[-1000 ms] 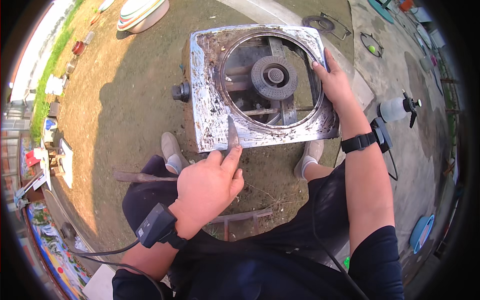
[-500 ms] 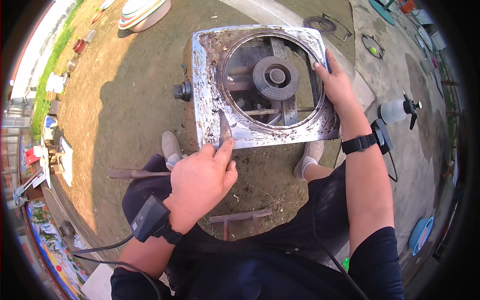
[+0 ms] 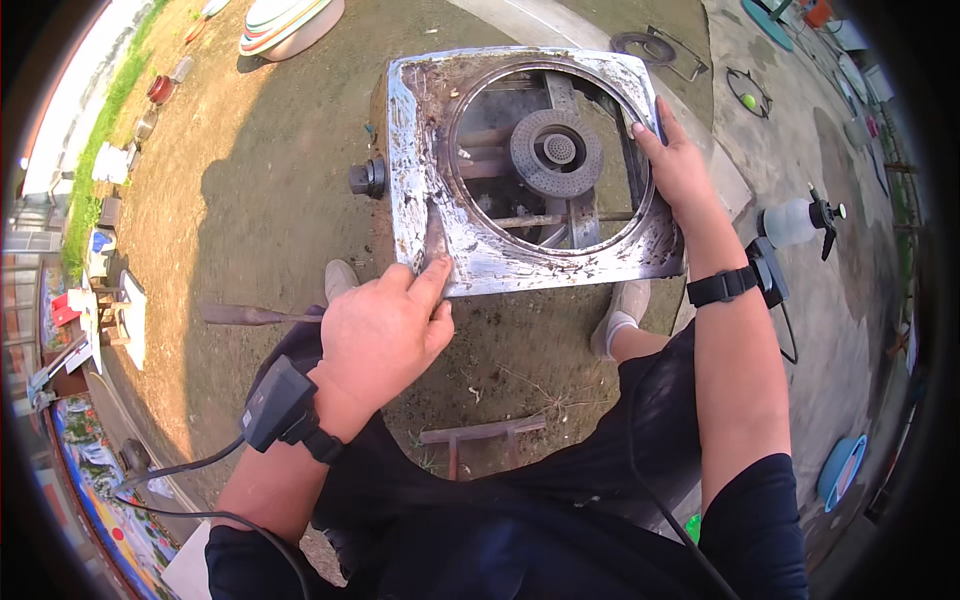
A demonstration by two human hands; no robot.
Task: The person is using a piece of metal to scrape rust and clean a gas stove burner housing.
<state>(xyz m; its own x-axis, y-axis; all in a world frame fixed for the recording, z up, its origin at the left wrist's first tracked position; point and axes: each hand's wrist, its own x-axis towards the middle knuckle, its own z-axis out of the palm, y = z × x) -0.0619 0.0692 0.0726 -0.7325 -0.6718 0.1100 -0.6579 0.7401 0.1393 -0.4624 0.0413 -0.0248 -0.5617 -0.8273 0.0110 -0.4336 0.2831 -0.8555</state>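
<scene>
A single-burner gas stove (image 3: pixel 520 276) with a rusty, stained metal top is tilted up in front of me. Its round burner (image 3: pixel 557 152) shows inside the ring opening, and a dark knob (image 3: pixel 367 179) sticks out on the left side. My left hand (image 3: pixel 375 330) is closed round a sickle-like tool, whose wooden handle (image 3: pixel 250 314) shows beyond the hand on the left. Its blade (image 3: pixel 436 238) lies against the stove top's lower left, with my index finger pressed along it. My right hand (image 3: pixel 680 170) grips the stove's right edge, thumb on top.
A low wooden stool or frame (image 3: pixel 482 431) lies on the ground between my legs. To the right stands a spray bottle (image 3: pixel 790 222), with a metal ring stand (image 3: pixel 748 93) farther off. Stacked basins (image 3: pixel 290 25) sit at the far left, and a blue basin (image 3: pixel 842 472) at the right.
My left hand and the blade have moved left and a little up along the stove top, the handle shifting left too. My right hand keeps its grip on the edge.
</scene>
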